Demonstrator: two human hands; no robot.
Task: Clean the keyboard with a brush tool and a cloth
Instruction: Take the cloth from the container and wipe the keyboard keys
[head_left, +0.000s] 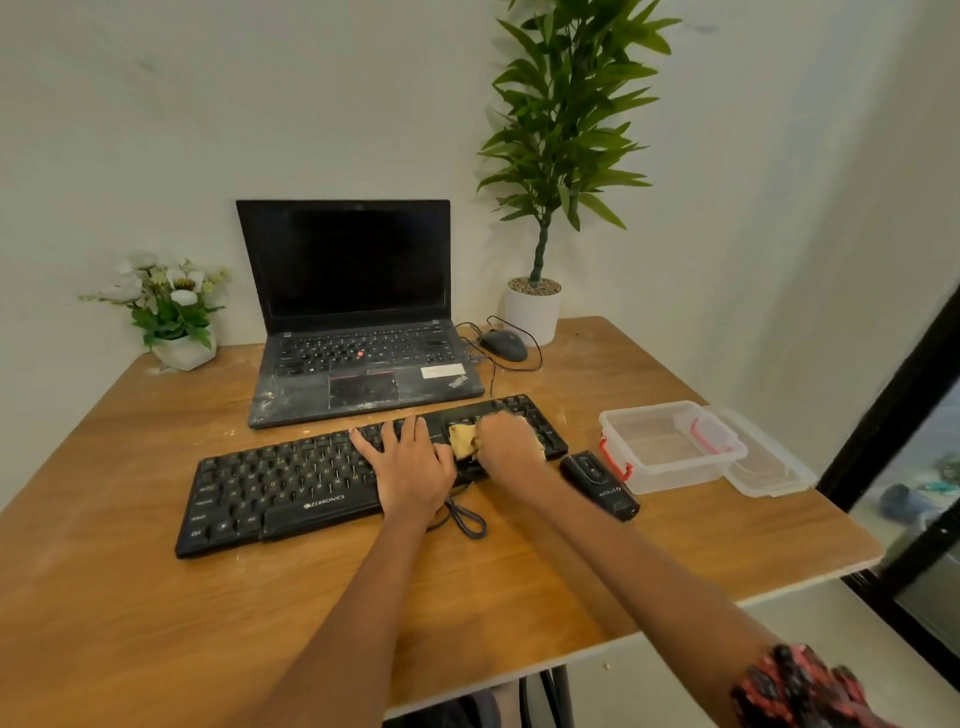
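From my remote seat, the head camera looks down on a wooden table (156, 597) where a black Zebronics keyboard (291, 488) lies at a slant, its left end nearer the viewer and its right end angled toward the wall. The keys are matte black with pale legends, and light specks of dust or crumbs show on the table around its edges. The left hand (410, 467) rests flat across the middle keys, fingers straight and spread. The right hand (506, 441) is curled around a crumpled yellow cloth (462, 439) and presses it onto the keyboard's right section, the cloth showing between the two hands. Just beside the keyboard's right end lies a small black brush tool (600, 483), untouched on the table. Right of it stands a clear plastic container (670, 447) with red clasps, its lid (769, 467) beside it. Behind the keyboard sits an open, dusty laptop (358, 312) with a dark screen, a mouse (503, 345) to its right, a potted plant (540, 306) in the corner and a pot of white flowers (171, 312) at the left.
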